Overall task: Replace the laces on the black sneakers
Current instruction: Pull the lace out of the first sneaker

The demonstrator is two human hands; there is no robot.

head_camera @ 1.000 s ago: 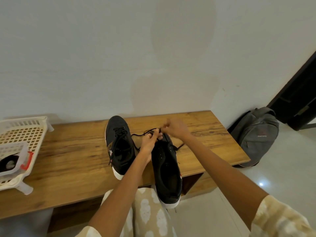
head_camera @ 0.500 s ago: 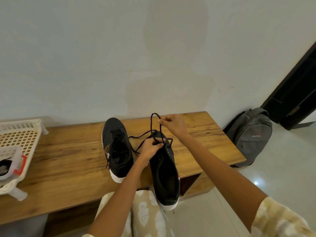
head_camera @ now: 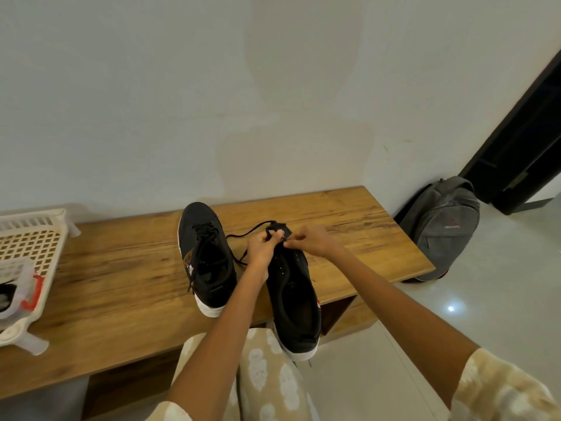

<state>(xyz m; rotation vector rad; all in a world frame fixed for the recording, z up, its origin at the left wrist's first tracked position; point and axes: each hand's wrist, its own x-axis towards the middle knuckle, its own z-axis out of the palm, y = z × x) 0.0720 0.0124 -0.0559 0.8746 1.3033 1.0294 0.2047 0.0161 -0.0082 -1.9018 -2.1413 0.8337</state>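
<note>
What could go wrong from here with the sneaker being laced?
The right sneaker overhangs the bench edge, heel resting toward the knee; a tug by the left hand or right hand could tip it off. The loose lace trails toward the left sneaker and might snag there.

A black lace [head_camera: 243, 235] is held in the left grip [head_camera: 261, 249], over a black sneaker [head_camera: 293, 302] with a white sole. Left of the grip, a second black sneaker [head_camera: 206, 256], white-soled, is noted. The surface [head_camera: 121, 284] is brown wood-grain. A cream lattice basket [head_camera: 33, 247] and grey backpack [head_camera: 444, 229] are recorded.
</note>
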